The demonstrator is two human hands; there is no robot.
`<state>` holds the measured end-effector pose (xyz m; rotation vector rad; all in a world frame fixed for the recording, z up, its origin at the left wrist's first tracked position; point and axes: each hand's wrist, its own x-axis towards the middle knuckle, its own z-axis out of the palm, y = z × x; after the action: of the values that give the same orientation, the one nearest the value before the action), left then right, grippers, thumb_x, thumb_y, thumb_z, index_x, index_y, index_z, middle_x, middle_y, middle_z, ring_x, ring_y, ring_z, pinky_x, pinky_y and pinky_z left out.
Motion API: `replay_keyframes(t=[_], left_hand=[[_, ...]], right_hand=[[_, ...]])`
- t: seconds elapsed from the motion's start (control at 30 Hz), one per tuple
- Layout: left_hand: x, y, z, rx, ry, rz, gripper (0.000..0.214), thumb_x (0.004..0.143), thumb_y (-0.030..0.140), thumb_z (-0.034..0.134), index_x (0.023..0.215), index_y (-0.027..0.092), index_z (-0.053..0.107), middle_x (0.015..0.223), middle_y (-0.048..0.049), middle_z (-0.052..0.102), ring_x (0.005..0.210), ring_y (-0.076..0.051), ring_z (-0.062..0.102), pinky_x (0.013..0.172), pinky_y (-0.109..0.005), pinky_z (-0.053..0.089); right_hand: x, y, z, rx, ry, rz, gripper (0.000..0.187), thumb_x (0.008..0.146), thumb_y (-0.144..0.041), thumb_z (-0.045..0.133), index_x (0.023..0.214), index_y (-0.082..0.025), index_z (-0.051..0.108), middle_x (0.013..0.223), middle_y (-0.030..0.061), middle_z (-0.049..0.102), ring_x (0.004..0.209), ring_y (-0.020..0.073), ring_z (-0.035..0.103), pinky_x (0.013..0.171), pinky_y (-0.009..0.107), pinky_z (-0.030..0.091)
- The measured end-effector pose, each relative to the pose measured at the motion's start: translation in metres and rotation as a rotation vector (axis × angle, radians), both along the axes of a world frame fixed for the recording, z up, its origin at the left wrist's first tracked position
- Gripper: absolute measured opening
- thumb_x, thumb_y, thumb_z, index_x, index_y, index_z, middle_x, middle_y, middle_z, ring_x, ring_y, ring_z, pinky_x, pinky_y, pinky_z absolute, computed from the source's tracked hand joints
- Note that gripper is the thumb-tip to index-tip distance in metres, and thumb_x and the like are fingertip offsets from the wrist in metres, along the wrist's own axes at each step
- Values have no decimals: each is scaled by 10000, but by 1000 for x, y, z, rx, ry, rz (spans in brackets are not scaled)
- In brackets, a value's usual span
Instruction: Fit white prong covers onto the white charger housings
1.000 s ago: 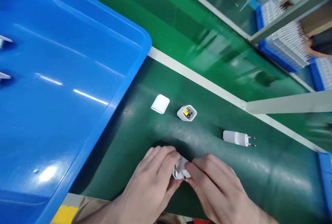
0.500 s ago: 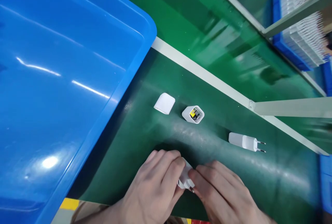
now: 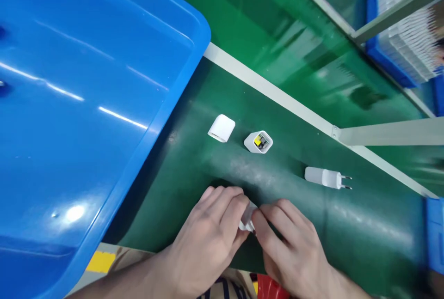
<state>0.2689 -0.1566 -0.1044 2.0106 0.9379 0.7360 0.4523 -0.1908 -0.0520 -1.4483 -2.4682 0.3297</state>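
Note:
My left hand (image 3: 210, 232) and my right hand (image 3: 289, 243) meet over the dark green mat, fingers pinched together on a small white charger part (image 3: 247, 218) that is mostly hidden between them. Beyond the hands lie a white empty shell (image 3: 221, 128), a white housing with a yellow component showing inside (image 3: 258, 142), and farther right a finished white charger with two metal pins (image 3: 326, 178) lying on its side.
A large blue plastic tray (image 3: 86, 105) fills the left side, its rim overhanging the mat. A white rail (image 3: 277, 100) separates the mat from a brighter green conveyor belt. Blue bins with white parts (image 3: 398, 49) stand at the top right behind a metal frame.
Both hands stayed clasped on the white part, turning it slightly. The view shifted a little, so the tray and loose parts moved in the picture.

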Motion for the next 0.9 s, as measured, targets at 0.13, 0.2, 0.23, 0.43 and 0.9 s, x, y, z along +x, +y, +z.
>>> replay_keyframes(t=[0.13, 0.2, 0.23, 0.43, 0.9], left_hand=[[2, -3, -4, 89, 4, 23, 168, 1041, 231, 533, 1197, 172, 517, 1139, -100, 671, 992, -256, 665, 857, -408, 557], [1, -6, -5, 146, 22, 67, 290, 1056, 297, 529, 1297, 140, 492, 1212, -143, 654, 1074, -276, 666, 903, -416, 573], [0, -8, -5, 149, 21, 83, 343, 1062, 320, 520, 1343, 129, 474, 1255, -161, 637, 1106, -276, 664, 917, -407, 580], [-16, 10, 4, 235, 73, 193, 357, 1041, 327, 555, 1364, 178, 522, 1352, -182, 583, 1141, -321, 642, 883, -451, 597], [6, 70, -3, 184, 195, 464, 272, 954, 66, 555, 1131, 199, 713, 1063, -90, 710, 1002, -286, 672, 899, -455, 574]], right_hand=[[6, -4, 9, -74, -61, -69, 246, 949, -12, 469, 1057, -193, 595, 800, 39, 573, 688, 205, 478, 602, 339, 419], [21, -12, 13, -58, -134, -159, 178, 1006, -74, 466, 1016, -204, 586, 810, 40, 578, 703, 206, 518, 618, 331, 424], [32, -19, 14, -41, -176, -226, 146, 1038, -128, 467, 994, -209, 580, 816, 40, 588, 711, 205, 546, 628, 325, 433], [120, -65, 24, 66, -443, -721, 509, 1073, -654, 352, 1025, -206, 589, 792, 61, 650, 629, 237, 645, 556, 336, 462], [-69, 114, 63, 89, -221, 141, 301, 1095, -425, 497, 1252, -180, 574, 1035, 89, 642, 907, 244, 657, 722, 333, 513]])
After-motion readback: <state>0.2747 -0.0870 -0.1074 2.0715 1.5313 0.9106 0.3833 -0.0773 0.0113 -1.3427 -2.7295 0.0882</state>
